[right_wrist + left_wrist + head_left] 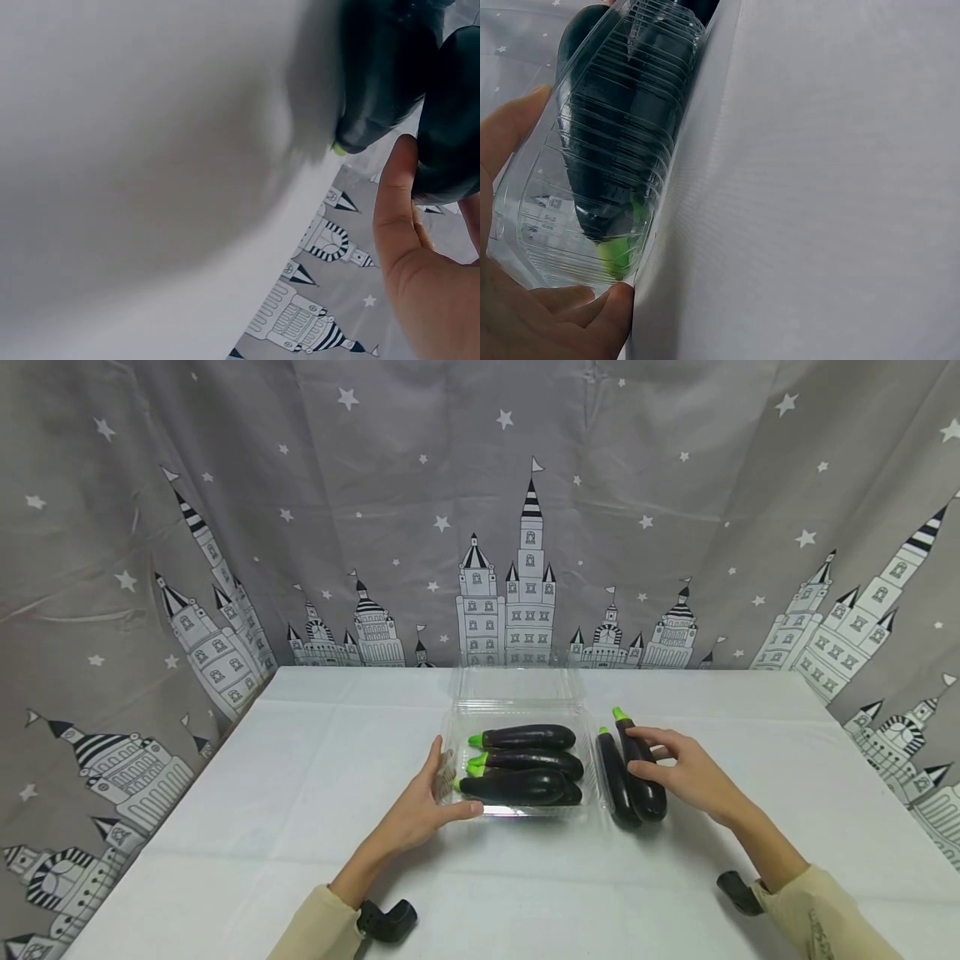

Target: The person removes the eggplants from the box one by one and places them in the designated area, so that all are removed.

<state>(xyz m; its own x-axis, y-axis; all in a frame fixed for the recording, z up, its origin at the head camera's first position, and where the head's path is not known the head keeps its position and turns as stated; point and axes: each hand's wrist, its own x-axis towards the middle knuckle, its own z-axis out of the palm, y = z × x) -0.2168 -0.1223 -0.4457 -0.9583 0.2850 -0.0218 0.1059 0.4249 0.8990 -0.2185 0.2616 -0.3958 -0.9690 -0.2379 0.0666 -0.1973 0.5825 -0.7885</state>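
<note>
A clear plastic clamshell box [536, 811] stands mid-table with its lid [517, 683] opened toward the back. Inside lie several dark eggplants [525, 737] with green stems, stacked crosswise. My left hand [416, 814] grips the box's left side, thumb at the front edge; in the left wrist view its fingers reach around the ribbed plastic wall [630, 120]. To the right of the box, two more eggplants lie side by side, stems pointing back. My right hand [686, 772] holds the outer eggplant [649, 800] between thumb and fingers. The inner eggplant [617, 781] lies against it, close beside the box.
A white cloth covers the table [525, 893]. Behind it hangs a grey curtain [405, 485] printed with castles and stars, meeting the table's back edge. Dark wrist devices [388, 922] sit at both sleeves.
</note>
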